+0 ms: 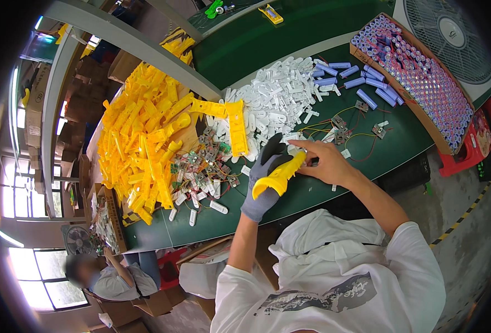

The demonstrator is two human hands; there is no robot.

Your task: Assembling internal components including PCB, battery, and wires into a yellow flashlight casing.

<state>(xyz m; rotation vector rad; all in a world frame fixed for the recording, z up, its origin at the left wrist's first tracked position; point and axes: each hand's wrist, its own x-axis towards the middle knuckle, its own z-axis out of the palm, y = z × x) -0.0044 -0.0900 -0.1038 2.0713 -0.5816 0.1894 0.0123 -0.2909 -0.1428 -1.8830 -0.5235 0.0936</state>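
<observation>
A curved yellow plastic casing half (280, 177) rests in my left hand (260, 194), which wears a grey glove with black fingertips. Its flared, rounded end points toward me, and its narrow end meets my right hand (330, 162). That bare hand is closed in a pinch against the narrow end; what lies between its fingertips is too small to make out. Just beyond my hands spreads a heap of small white plastic parts (281, 91). Another yellow casing piece (237, 129) lies on the heap's left edge. Small wired circuit boards (204, 158) are piled left of my gloved hand.
A large mound of yellow casings (137, 139) covers the left side of the green table (392, 145). Purple battery cells (367, 98) lie at right, beside a cardboard box (444, 145) packed with cells. A fan (452, 32) stands behind it. Another person (120, 277) sits lower left.
</observation>
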